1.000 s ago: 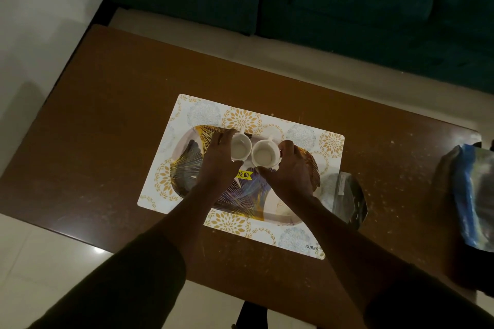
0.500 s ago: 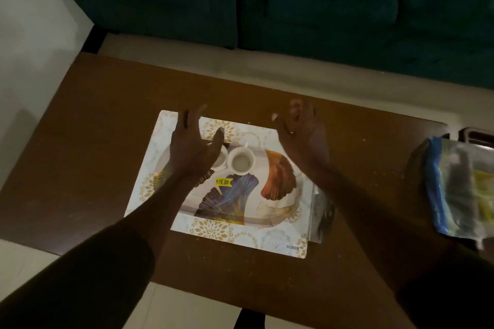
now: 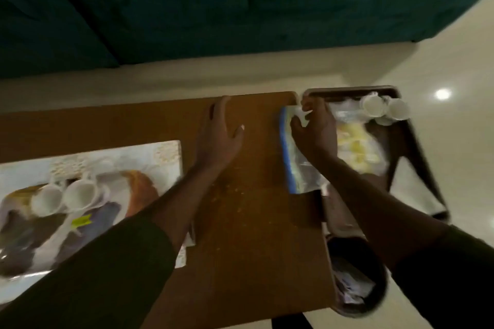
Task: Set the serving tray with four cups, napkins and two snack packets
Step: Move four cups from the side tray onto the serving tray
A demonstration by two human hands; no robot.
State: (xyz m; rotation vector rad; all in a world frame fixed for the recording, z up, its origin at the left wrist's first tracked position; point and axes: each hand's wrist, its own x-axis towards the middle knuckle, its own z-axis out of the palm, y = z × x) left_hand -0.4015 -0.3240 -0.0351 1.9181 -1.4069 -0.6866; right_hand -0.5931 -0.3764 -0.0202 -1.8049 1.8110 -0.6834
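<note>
The feather-patterned serving tray [image 3: 101,219] lies at the left on a placemat [image 3: 163,157]. Two white cups [image 3: 46,201] [image 3: 80,195] stand side by side on it. My left hand [image 3: 219,139] hovers open over the bare table, fingers spread. My right hand [image 3: 314,131] is at the table's right end, its fingers pinched on the white top corner of a blue-edged clear snack packet [image 3: 294,168] with yellow contents. Two more white cups [image 3: 373,105] [image 3: 398,112] sit in a dark tray [image 3: 417,141] beyond that hand. The picture is blurred.
The brown table [image 3: 254,222] has crumbs on its middle. A dark round container [image 3: 374,299] holding papers sits at its near right corner. A dark green sofa [image 3: 187,8] runs along the far side. Pale floor lies to the right.
Both hands left the two cups on the serving tray and moved right. My view swung right too. My right hand has closed on the snack packet's corner.
</note>
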